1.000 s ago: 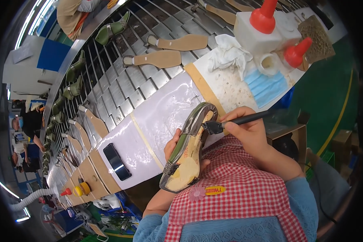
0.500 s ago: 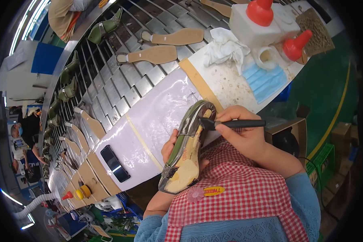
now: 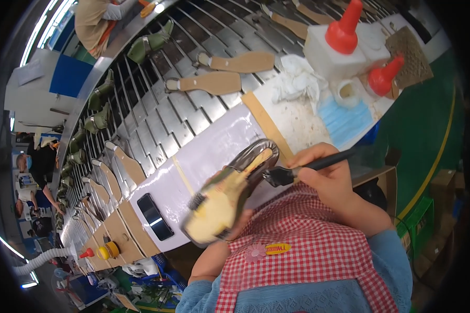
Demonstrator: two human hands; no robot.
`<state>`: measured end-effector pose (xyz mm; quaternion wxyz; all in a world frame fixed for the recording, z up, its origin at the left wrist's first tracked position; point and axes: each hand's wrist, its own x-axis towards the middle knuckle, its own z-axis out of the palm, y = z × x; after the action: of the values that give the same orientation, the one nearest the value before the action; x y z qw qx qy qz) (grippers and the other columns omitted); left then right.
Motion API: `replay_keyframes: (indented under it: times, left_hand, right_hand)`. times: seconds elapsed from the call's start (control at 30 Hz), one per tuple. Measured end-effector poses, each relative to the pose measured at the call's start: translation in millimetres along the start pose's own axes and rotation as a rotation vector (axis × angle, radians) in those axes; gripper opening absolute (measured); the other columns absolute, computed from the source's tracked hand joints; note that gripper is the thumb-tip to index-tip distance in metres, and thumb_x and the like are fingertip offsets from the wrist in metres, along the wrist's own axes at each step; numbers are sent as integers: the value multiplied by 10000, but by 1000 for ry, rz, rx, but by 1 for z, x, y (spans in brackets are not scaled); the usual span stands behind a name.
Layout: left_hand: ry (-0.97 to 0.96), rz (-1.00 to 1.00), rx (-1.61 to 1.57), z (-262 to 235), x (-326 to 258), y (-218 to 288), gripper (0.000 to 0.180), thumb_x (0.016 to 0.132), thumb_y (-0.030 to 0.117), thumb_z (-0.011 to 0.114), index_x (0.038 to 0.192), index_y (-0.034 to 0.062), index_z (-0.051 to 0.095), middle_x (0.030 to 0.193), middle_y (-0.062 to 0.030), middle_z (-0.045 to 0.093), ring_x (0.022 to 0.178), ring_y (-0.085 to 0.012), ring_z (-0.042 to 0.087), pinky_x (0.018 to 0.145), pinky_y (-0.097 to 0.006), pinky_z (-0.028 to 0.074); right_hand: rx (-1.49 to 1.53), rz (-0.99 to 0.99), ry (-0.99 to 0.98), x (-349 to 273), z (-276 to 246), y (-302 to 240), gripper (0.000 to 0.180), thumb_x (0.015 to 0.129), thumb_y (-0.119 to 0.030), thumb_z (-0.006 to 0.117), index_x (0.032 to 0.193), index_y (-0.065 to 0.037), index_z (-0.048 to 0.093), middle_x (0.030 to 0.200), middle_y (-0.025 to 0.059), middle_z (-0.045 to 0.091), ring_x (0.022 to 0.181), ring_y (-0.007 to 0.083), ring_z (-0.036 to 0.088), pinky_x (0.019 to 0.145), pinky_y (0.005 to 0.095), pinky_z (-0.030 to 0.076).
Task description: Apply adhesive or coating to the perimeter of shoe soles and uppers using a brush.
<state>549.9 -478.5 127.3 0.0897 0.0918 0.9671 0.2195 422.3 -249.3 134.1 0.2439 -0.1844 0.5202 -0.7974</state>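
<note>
My left hand point(image 3: 240, 224) is closed around an upturned shoe point(image 3: 212, 214), mostly hidden behind it. The shoe's pale, unfinished underside faces up, with dark upper material folded over its edge. Its heel end is smeared by motion. In my right hand point(image 3: 325, 169) is a brush point(image 3: 279, 176) with a black handle, pinched between thumb and fingers. The brush's dark bristles sit just right of the shoe's midpart, seemingly apart from it.
Beyond the white work sheet point(image 3: 219, 135) runs a metal slat conveyor point(image 3: 193, 109) with tan soles point(image 3: 216, 82) and green shoes point(image 3: 97, 119). A phone point(image 3: 155, 216) lies at left. White bottles point(image 3: 318, 49) with red nozzles, a cloth point(image 3: 299, 81) and a blue mask point(image 3: 344, 120) are at right.
The shoe has turned in my left hand, showing more of its underside and less of its green side. The brush has come off the shoe, slightly right and nearer me.
</note>
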Motion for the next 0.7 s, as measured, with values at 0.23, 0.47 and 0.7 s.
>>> replay_keyframes:
  times: [0.23, 0.47, 0.7]
  left_hand:
    - [936, -245, -1863, -36, 36, -61, 494, 906, 281, 575, 1316, 41, 443, 1266, -94, 552, 1169, -256, 526, 1029, -415, 402]
    - [899, 127, -1788, -162, 172, -139, 467, 831, 125, 640, 1274, 93, 495, 1252, -68, 563, 1151, -248, 535, 982, -439, 418]
    - [690, 16, -1655, -188, 361, -237, 511, 729, -68, 645, 1200, 97, 539, 1149, -46, 613, 1081, -233, 574, 916, -441, 457]
  right_hand:
    - [40, -57, -46, 4, -12, -17, 174, 821, 1, 660, 957, 20, 553, 1004, 163, 628, 935, 183, 606, 841, 296, 487]
    - [48, 5, -83, 34, -26, -33, 182, 805, 19, 667, 957, 8, 569, 1010, 162, 632, 979, 207, 602, 880, 319, 463]
    - [108, 72, -32, 75, -49, -32, 188, 794, 31, 674, 961, 5, 591, 1000, 164, 636, 987, 232, 606, 884, 343, 464]
